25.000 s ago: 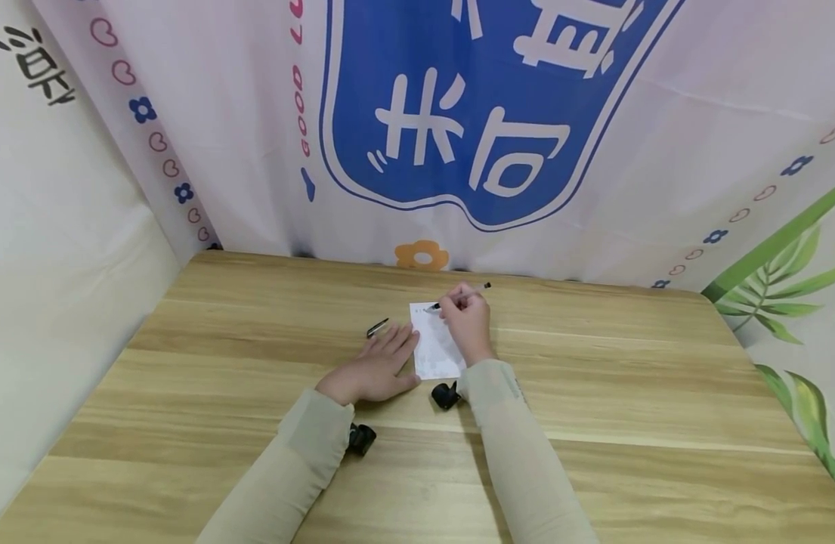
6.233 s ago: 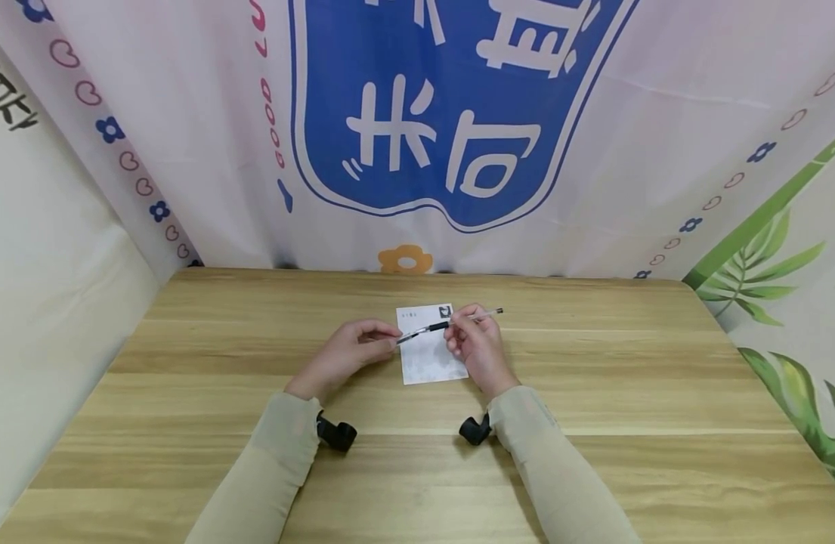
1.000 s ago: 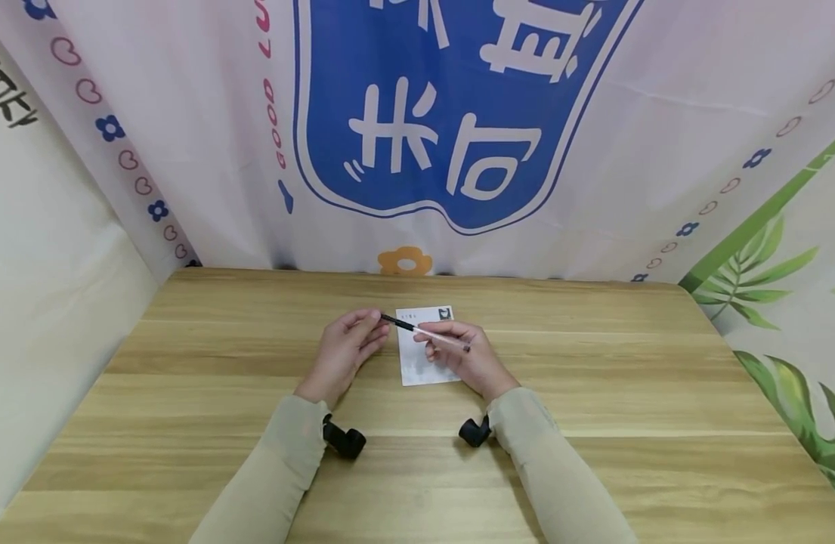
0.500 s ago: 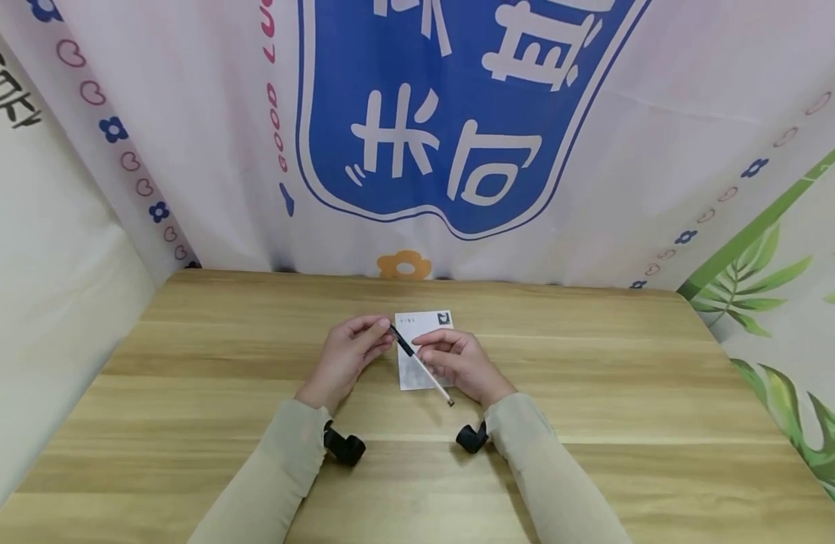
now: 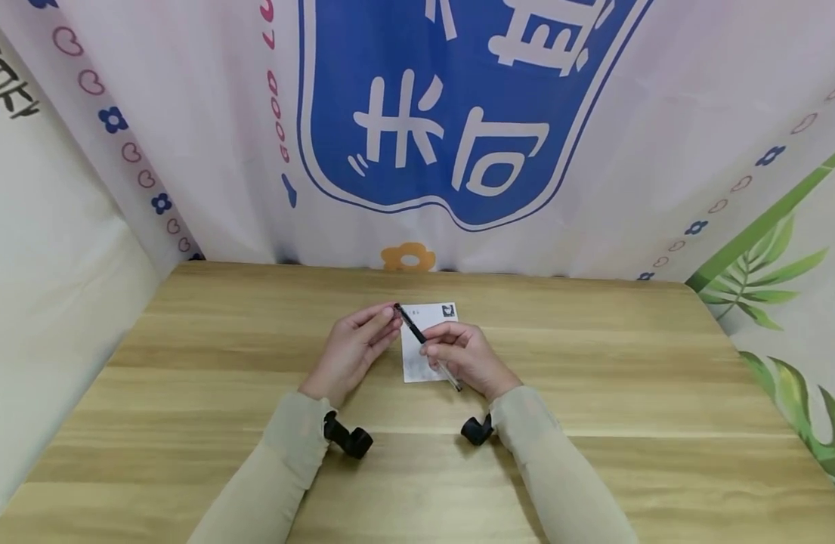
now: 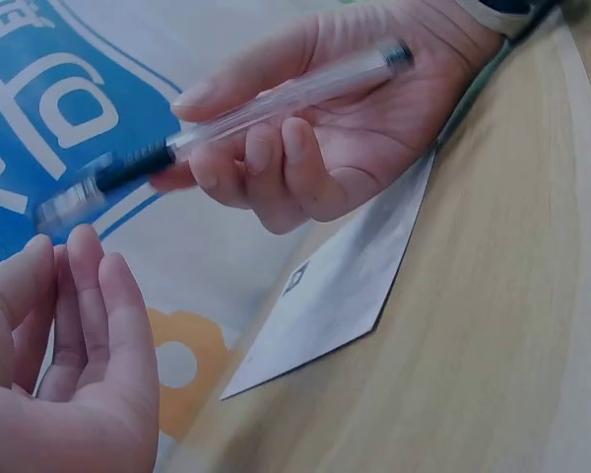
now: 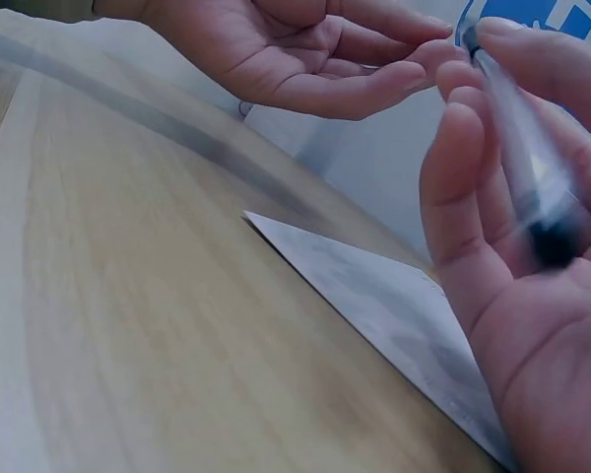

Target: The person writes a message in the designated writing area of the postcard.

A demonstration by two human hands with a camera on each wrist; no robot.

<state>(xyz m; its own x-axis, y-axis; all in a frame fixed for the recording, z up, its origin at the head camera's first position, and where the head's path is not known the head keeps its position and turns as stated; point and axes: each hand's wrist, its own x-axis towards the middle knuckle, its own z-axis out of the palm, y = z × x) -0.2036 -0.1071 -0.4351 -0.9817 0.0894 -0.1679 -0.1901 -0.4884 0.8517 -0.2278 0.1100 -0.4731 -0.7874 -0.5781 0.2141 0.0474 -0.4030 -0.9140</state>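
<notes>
Over the card, a slim pen (image 5: pixel 417 330) with a clear barrel, a black grip and a clear cap slants between both hands. My right hand (image 5: pixel 473 359) pinches its barrel between thumb and forefinger, other fingers curled beneath, as the left wrist view shows. At the capped end, the fingertips of my left hand (image 5: pixel 352 349) meet the tip in a light pinch; blur hides the exact contact. Beneath lies a white card (image 5: pixel 414 366) on the wooden table, with small writing at top left, a dark square picture at top right and faint grey print low down.
The wood-grain table (image 5: pixel 220 423) runs back to a printed curtain (image 5: pixel 240 151) with a blue sign. Black wrist cameras (image 5: pixel 356 443) stick out from both cuffs just above the tabletop. A leaf-patterned cloth (image 5: pixel 791 317) hangs on the right.
Earlier the right hand wrote on the card with the uncapped pen, its cap on the table. Lately the pen has swung from pointing rightward to slanting toward me; the right fingers now grip its barrel.
</notes>
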